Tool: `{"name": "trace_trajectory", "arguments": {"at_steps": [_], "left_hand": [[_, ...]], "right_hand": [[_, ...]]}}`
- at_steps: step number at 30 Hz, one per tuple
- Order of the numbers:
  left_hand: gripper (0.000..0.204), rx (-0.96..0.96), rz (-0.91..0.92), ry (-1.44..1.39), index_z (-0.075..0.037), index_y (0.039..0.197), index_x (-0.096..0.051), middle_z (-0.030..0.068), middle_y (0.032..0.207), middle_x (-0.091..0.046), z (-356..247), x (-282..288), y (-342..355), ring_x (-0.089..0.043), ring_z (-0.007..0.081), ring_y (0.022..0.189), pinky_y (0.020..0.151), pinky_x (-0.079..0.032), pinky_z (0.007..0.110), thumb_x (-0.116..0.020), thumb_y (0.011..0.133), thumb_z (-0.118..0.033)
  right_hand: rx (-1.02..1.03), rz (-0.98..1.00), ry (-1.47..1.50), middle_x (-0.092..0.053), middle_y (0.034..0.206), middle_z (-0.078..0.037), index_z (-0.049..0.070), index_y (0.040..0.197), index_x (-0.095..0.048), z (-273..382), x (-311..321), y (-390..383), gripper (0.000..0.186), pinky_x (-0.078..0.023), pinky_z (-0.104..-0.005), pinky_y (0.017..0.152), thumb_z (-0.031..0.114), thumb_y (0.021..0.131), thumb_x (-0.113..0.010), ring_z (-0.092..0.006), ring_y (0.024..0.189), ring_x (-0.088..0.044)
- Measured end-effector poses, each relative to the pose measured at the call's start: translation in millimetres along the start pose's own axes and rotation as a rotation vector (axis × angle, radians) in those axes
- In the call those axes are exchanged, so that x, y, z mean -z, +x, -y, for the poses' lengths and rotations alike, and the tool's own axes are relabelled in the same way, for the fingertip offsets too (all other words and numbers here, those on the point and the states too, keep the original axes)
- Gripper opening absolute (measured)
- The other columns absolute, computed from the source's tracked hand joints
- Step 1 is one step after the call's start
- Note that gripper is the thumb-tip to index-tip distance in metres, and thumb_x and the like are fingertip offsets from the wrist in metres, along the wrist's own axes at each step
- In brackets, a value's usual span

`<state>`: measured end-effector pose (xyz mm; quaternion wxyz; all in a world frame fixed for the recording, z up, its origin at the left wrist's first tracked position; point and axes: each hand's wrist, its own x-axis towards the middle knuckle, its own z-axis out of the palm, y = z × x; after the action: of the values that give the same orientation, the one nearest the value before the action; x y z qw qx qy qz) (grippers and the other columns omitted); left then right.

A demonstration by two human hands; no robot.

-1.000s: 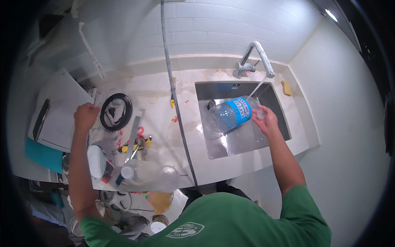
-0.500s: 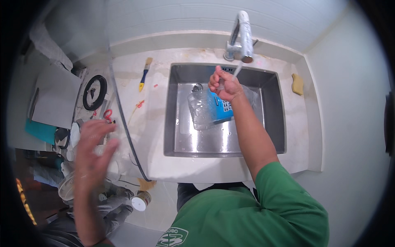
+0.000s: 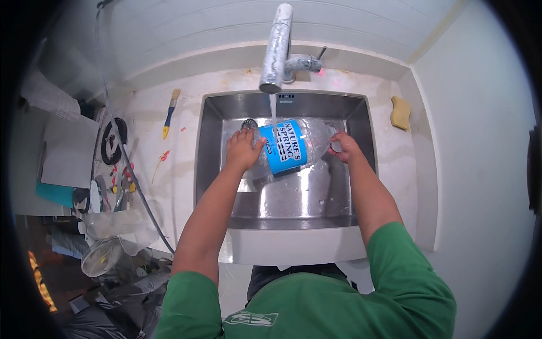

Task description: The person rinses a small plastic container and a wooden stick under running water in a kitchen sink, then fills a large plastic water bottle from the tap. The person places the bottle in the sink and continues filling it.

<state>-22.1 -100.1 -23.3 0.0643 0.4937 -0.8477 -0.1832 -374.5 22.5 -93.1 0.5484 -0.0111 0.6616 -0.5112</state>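
Note:
A large clear plastic bottle with a blue label [image 3: 288, 146] lies on its side in the steel sink [image 3: 237, 214]. My left hand [image 3: 243, 147] grips its base end at the left, while my right hand [image 3: 343, 148] holds the neck end at the right. Water runs from the chrome faucet [image 3: 274, 56] onto the bottle. Part of a round drain fitting [image 3: 249, 122] shows behind my left hand.
A yellow sponge [image 3: 400, 113] lies right of the sink. To the left are a paintbrush [image 3: 168, 116], a black ring [image 3: 113, 141], a grey hose [image 3: 141, 198], tools and clear plastic containers. A fan [image 3: 101, 257] stands lower left, and a wall bounds the right.
My left hand has moved from over the counter onto the bottle. My right hand, raised under the stream half a second ago, is back at the neck end.

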Motion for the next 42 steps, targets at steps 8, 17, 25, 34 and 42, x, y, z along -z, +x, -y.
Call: {"name": "trace_trajectory", "arguments": {"at_steps": [8,17,25,34,42], "left_hand": [[0.065,0.095,-0.079,-0.045,-0.008,0.137,-0.055,0.0210,0.133,-0.056,-4.6,21.5,-43.6,-0.051,0.0353,0.125,0.107,-0.036,0.048,-0.049,0.096,-0.058],[0.056,-0.214,-0.380,-0.003,-0.005,0.123,-0.065,0.0199,0.123,-0.065,-109.4,59.7,-3.8,-0.059,0.0370,0.117,0.100,-0.044,0.047,-0.043,0.100,-0.052],[0.076,0.201,0.212,-0.135,-0.003,0.116,-0.069,0.0237,0.121,-0.066,-153.1,137.3,10.4,-0.062,0.0386,0.113,0.101,-0.044,0.044,-0.040,0.094,-0.069],[0.063,0.072,0.158,-0.568,-0.005,0.119,-0.067,0.0208,0.117,-0.067,-8.1,97.3,41.4,-0.064,0.0345,0.109,0.096,-0.047,0.039,-0.041,0.099,-0.060],[0.031,-0.116,-0.618,-0.076,-0.005,0.114,-0.064,0.0223,0.126,-0.060,-116.3,105.5,-24.0,-0.055,0.0423,0.117,0.099,-0.044,0.048,-0.048,0.101,-0.029]], "right_hand": [[0.161,0.340,-0.055,-0.053,0.119,-0.002,0.014,0.114,-0.057,16.6,-60.6,-71.7,0.027,-0.049,-0.0472,0.085,0.021,0.091,-0.069,-0.0183,0.110,-0.050],[0.464,0.402,-0.285,-0.060,0.109,0.000,0.010,0.111,-0.063,40.9,-119.9,-143.9,0.019,-0.048,-0.0319,0.078,0.020,0.095,-0.067,-0.0123,0.093,-0.056],[0.915,0.492,-0.478,-0.059,0.121,-0.004,0.004,0.111,-0.065,46.9,-130.7,-161.9,0.023,-0.049,-0.0284,0.080,0.015,0.091,-0.070,-0.0152,0.099,-0.059],[0.958,0.587,-0.342,-0.061,0.120,-0.007,0.000,0.097,-0.066,53.7,-166.9,-158.3,0.019,-0.048,-0.0326,0.088,0.013,0.085,-0.073,-0.0209,0.107,-0.059],[1.054,0.504,-0.455,-0.064,0.120,-0.009,0.003,0.112,-0.065,59.2,-170.5,-166.6,0.027,-0.052,-0.0295,0.080,0.006,0.085,-0.066,-0.0198,0.103,-0.063]]}}
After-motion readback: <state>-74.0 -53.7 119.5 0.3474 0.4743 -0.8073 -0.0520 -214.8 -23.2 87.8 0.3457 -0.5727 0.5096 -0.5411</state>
